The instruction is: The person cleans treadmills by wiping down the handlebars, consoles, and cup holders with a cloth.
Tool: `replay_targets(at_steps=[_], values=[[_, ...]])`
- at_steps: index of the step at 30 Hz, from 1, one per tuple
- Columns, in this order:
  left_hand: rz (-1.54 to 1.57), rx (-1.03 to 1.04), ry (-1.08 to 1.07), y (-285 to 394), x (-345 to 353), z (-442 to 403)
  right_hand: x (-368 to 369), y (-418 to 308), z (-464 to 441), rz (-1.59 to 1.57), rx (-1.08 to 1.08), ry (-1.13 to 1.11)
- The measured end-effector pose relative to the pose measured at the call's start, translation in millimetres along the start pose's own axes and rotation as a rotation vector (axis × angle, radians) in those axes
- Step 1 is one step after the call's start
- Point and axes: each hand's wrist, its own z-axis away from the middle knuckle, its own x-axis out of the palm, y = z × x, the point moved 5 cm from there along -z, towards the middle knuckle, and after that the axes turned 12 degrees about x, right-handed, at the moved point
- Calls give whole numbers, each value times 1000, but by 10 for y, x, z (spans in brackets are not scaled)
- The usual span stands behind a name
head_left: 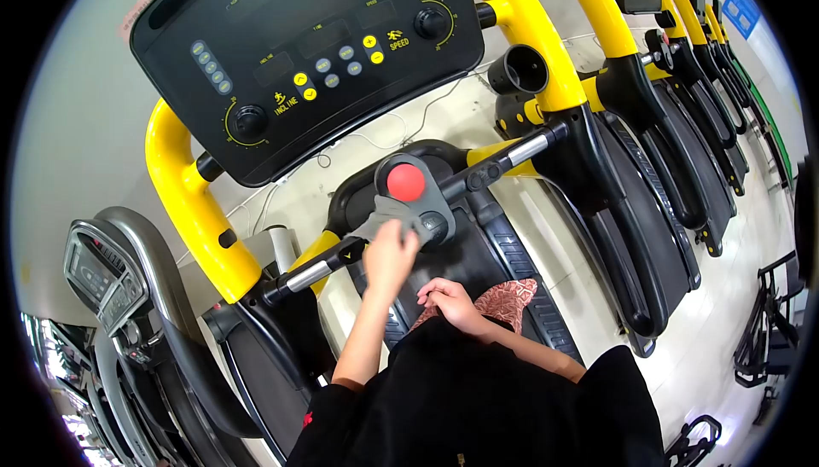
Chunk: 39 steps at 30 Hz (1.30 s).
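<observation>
My left hand (392, 255) grips a grey cloth (388, 214) and presses it on the grey stop-button panel (438, 197) at the middle of the treadmill's crossbar. Just above the cloth shows the round red button (406, 182). Close to my body, over the running belt, my right hand (452, 303) is loosely closed, with nothing visible in its fingers. Above both hands stands the black treadmill console (320, 49) with its knobs and yellow and blue buttons.
Yellow handrails (192, 203) rise on both sides. A black cup holder (518, 69) sits by the right rail. More treadmills (636, 117) line up to the right, and a grey exercise machine (162, 313) stands at left. A patterned red-and-white fabric (509, 301) shows below my right hand.
</observation>
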Motion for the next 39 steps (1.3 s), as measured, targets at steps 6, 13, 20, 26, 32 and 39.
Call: replay_targets(at_steps=[6,13,20,26,32,39], values=[[171,82,-180,217,196,80,31,-55,3,-21,10,-14],[785,-251,235,-125,-205,133,-130,-128,-2,-143,-189,267],[627,52,-185,686,-131,267,-184,-193,-213,328,-386,166],[781,-345,114,-95,-445,-25,-537,-707,-279,76,-324,237],[743,-413,46,-94,-53,47,-566,-1445,-300,407,-418,606],[727,-406,-220,-298,278,445,-83,-991,-233,641,-371,239]])
